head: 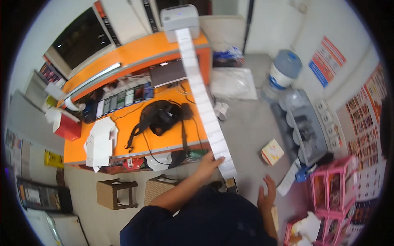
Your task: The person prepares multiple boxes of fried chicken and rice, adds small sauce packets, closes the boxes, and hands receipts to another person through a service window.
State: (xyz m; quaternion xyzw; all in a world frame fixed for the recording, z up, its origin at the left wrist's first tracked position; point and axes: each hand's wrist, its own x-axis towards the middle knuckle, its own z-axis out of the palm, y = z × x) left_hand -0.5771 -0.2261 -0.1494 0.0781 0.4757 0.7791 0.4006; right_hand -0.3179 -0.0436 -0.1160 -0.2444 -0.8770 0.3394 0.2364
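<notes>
My left hand [211, 163] grips the lower end of a long white paper strip [207, 107], thumb on top. Crosswise lines divide the strip, and it bears small print. It runs unbroken up to the front of a white label printer [180, 18] on the raised ledge of an orange desk [190, 135]. My right hand [267, 193] holds nothing, its fingers apart, near the grey counter [243, 132]. Just beyond those fingers a small cream-and-red carton [273, 152] sits on the counter. A paper slip [288, 180] lies to the right of that hand.
On the desk are a black strapped bag [163, 117], several phones [123, 100] in a row and flattened white cardboard [100, 141]. A large water bottle [284, 70], a grey organiser [301, 126] and a pink rack [334, 187] line the right side. Woven-pattern stools [114, 195] stand below the desk.
</notes>
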